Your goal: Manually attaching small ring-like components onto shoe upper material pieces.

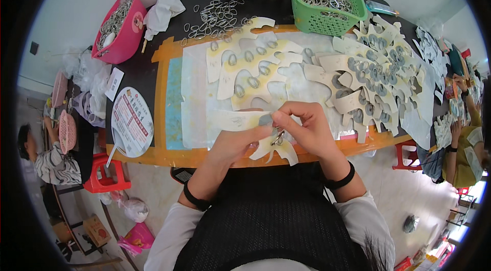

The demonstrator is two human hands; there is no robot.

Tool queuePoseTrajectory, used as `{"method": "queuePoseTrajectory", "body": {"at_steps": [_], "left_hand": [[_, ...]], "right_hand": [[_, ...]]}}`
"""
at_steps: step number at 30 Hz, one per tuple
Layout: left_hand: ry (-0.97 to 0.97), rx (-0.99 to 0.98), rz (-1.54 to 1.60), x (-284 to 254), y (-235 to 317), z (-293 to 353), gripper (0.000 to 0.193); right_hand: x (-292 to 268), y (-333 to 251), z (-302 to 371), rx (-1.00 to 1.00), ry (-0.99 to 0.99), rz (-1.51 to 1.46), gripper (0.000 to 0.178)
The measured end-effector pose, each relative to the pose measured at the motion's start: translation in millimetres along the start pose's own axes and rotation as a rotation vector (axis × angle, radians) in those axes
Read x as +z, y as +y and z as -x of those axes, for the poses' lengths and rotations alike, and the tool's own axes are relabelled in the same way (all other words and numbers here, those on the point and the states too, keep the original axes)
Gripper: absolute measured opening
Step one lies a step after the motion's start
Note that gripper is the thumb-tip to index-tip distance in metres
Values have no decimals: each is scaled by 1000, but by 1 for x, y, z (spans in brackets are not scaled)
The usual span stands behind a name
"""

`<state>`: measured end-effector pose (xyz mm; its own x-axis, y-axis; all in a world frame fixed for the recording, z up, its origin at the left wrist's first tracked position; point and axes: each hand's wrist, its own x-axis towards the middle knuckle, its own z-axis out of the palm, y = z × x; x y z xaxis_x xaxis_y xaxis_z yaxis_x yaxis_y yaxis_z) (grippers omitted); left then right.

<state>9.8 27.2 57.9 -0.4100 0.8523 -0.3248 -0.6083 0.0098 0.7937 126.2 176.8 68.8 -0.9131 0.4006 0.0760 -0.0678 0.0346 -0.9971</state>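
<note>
Near the table's front edge, my left hand [236, 142] and my right hand [311, 130] meet over a cream cut-out piece [282, 154] with wavy edges. Both hands pinch it with thumbs and fingers. A shiny metal ring [277, 139] shows between them at the piece; the fingertips partly hide it. Just beyond lie several overlapping cream cut-out pieces [240, 72] with yellowish patches, some bearing oval metal rings [249, 56]. To the right is a heap of similar pieces [348, 64] with grey oval patches.
Loose rings [215, 18] lie at the back, between a pink basket [134, 28] and a green basket [327, 24], both holding rings. A white cloth [163, 13] and a round hand fan [132, 122] are on the left. Other people sit at both sides; red stools [105, 175] stand nearby.
</note>
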Motion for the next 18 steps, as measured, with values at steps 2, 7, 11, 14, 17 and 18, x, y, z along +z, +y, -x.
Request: {"method": "queuePoseTrajectory", "body": {"at_steps": [2, 7, 11, 14, 17, 18], "left_hand": [[-111, 116, 66, -9, -9, -2, 30], [-1, 178, -223, -10, -10, 4, 17], [125, 206, -230, -12, -14, 7, 4], [148, 247, -245, -22, -22, 8, 3], [179, 292, -210, -22, -25, 11, 2], [194, 306, -198, -20, -26, 11, 2]], "right_hand": [[-1, 1, 0, 91, 70, -99, 25], [3, 4, 0, 120, 157, -142, 21], [9, 14, 0, -20, 267, -254, 14], [14, 27, 9, -115, 260, -182, 11], [17, 27, 21, -54, 146, -17, 10], [17, 28, 23, -13, 101, 41, 10]]}}
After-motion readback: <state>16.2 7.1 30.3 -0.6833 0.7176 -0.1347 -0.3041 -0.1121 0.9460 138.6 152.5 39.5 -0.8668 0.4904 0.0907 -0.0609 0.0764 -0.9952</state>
